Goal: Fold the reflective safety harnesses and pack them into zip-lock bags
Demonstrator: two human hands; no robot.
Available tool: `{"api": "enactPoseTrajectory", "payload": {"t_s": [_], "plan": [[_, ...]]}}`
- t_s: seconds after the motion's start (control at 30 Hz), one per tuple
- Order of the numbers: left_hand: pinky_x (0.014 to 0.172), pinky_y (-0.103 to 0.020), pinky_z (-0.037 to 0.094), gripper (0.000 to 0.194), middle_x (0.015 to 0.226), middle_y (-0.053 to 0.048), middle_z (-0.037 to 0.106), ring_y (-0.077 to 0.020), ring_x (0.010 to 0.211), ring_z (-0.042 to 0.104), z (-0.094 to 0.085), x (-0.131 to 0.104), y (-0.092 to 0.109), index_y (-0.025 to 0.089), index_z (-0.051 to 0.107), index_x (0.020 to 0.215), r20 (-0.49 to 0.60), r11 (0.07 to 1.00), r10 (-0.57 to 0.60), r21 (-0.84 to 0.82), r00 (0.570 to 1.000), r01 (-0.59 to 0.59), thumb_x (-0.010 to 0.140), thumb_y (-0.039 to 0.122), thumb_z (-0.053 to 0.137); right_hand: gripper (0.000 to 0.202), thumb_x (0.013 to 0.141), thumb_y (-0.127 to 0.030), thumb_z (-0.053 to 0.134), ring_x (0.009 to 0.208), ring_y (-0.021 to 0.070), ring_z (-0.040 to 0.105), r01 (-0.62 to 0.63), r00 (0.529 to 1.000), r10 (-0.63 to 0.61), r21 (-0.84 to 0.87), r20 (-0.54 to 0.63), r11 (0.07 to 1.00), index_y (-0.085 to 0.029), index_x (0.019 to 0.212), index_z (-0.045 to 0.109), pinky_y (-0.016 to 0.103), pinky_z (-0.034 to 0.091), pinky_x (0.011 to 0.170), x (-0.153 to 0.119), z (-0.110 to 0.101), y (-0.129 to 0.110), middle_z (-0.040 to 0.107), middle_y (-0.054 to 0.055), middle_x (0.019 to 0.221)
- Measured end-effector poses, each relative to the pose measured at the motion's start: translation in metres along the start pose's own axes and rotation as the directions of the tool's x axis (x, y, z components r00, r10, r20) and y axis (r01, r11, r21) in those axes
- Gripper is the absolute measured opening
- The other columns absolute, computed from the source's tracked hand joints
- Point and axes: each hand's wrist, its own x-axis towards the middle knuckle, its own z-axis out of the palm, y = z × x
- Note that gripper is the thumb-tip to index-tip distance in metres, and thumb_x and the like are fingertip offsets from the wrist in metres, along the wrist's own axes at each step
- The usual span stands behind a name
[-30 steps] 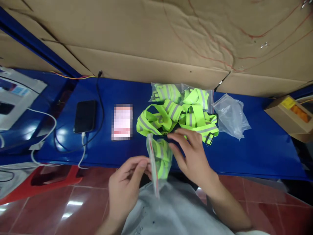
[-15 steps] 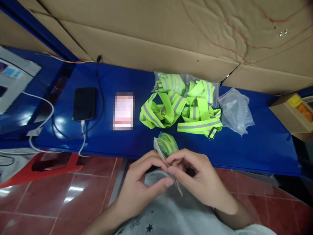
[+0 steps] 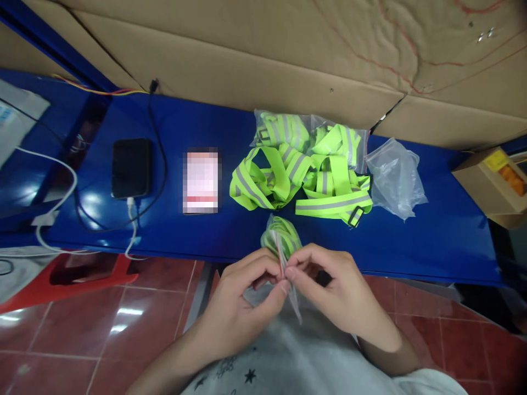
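Between both hands is a clear zip bag with a coiled neon-yellow reflective strap inside, at the front edge of the blue table. My left hand pinches the bag's red-lined zip edge from the left. My right hand grips the same edge from the right, thumb and fingertips pressed together. Just beyond lie loose neon-yellow reflective straps, one with a black buckle. Behind them two bagged straps rest against the cardboard. A crumpled clear bag lies to their right.
On the blue table a pixelated phone-shaped object and a black device with a white cable sit at left. A cardboard box stands at far right. Below left is a red stool, and a cardboard panel rises behind.
My left thumb has closed up onto the bag's zip edge, where it was apart before. The bag has turned slightly more upright, and the whole view has shifted a little.
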Motion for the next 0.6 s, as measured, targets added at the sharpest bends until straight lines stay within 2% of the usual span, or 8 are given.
{"api": "enactPoseTrajectory", "payload": {"t_s": [0.1, 0.23, 0.33, 0.4, 0.47, 0.53, 0.6], "plan": [[0.061, -0.021, 0.041, 0.017, 0.075, 0.003, 0.057, -0.0089, 0.068, 0.052, 0.006, 0.004, -0.001, 0.020, 0.060, 0.082, -0.060, 0.997, 0.075, 0.004, 0.995, -0.074, 0.097, 0.012, 0.059, 0.005, 0.096, -0.022, 0.067, 0.066, 0.0051, 0.061, 0.086, 0.995, -0.094, -0.172, -0.038, 0.981, -0.021, 0.093, 0.064, 0.014, 0.047, 0.061, -0.002, 0.004, -0.002, 0.067, -0.006, 0.077], [0.067, -0.024, 0.045, 0.016, 0.080, 0.002, 0.059, -0.0113, 0.073, 0.056, 0.009, 0.006, -0.009, 0.020, 0.059, 0.085, -0.146, 0.990, 0.142, 0.001, 0.979, -0.143, 0.099, 0.014, 0.056, 0.008, 0.092, -0.019, 0.067, 0.062, 0.0052, 0.060, 0.134, 0.971, -0.186, -0.297, -0.154, 0.945, -0.021, 0.090, 0.060, 0.015, 0.046, 0.060, -0.001, 0.009, -0.001, 0.065, -0.007, 0.073], [0.077, -0.028, 0.048, 0.015, 0.083, 0.001, 0.058, -0.0139, 0.081, 0.057, 0.002, 0.008, -0.014, 0.021, 0.058, 0.087, -0.335, 0.988, 0.123, -0.043, 0.934, -0.145, 0.100, 0.015, 0.055, 0.010, 0.090, -0.016, 0.065, 0.058, 0.0066, 0.058, 0.082, 0.925, -0.201, -0.348, -0.321, 0.934, -0.021, 0.084, 0.059, 0.017, 0.047, 0.058, -0.003, 0.000, 0.005, 0.063, -0.006, 0.069], [0.086, -0.030, 0.050, 0.013, 0.086, 0.001, 0.058, -0.0152, 0.086, 0.058, -0.002, 0.009, -0.016, 0.021, 0.058, 0.088, -0.444, 0.986, 0.083, -0.090, 0.892, -0.137, 0.100, 0.017, 0.057, 0.013, 0.090, -0.016, 0.067, 0.057, 0.0074, 0.057, 0.063, 0.926, -0.177, -0.326, -0.335, 0.943, -0.021, 0.081, 0.060, 0.018, 0.047, 0.057, -0.007, -0.012, 0.011, 0.061, -0.006, 0.067], [0.091, -0.030, 0.052, 0.012, 0.092, -0.001, 0.061, -0.0159, 0.092, 0.059, -0.003, 0.011, -0.016, 0.021, 0.060, 0.087, -0.465, 0.983, 0.024, -0.152, 0.885, -0.106, 0.099, 0.019, 0.060, 0.013, 0.094, -0.023, 0.068, 0.062, 0.0091, 0.061, 0.073, 0.962, -0.131, -0.239, -0.238, 0.968, -0.021, 0.082, 0.064, 0.019, 0.050, 0.060, -0.010, -0.024, 0.021, 0.064, -0.003, 0.071], [0.085, -0.026, 0.054, 0.014, 0.097, -0.002, 0.064, -0.0155, 0.093, 0.061, -0.002, 0.013, -0.015, 0.021, 0.060, 0.083, -0.478, 0.960, -0.058, -0.269, 0.876, -0.083, 0.097, 0.021, 0.062, 0.016, 0.100, -0.034, 0.063, 0.071, 0.0115, 0.067, 0.016, 0.980, -0.040, -0.123, -0.194, 0.992, -0.020, 0.095, 0.070, 0.021, 0.055, 0.064, -0.010, -0.030, 0.035, 0.071, 0.001, 0.085], [0.072, -0.023, 0.054, 0.019, 0.091, -0.002, 0.063, -0.0141, 0.083, 0.061, -0.002, 0.015, -0.013, 0.020, 0.058, 0.077, -0.479, 0.903, -0.159, -0.424, 0.864, -0.069, 0.094, 0.025, 0.065, 0.031, 0.105, -0.044, 0.054, 0.076, 0.0142, 0.071, -0.094, 0.970, 0.082, -0.039, -0.230, 0.995, -0.019, 0.117, 0.070, 0.023, 0.059, 0.065, -0.007, -0.030, 0.052, 0.074, 0.006, 0.099]]}}
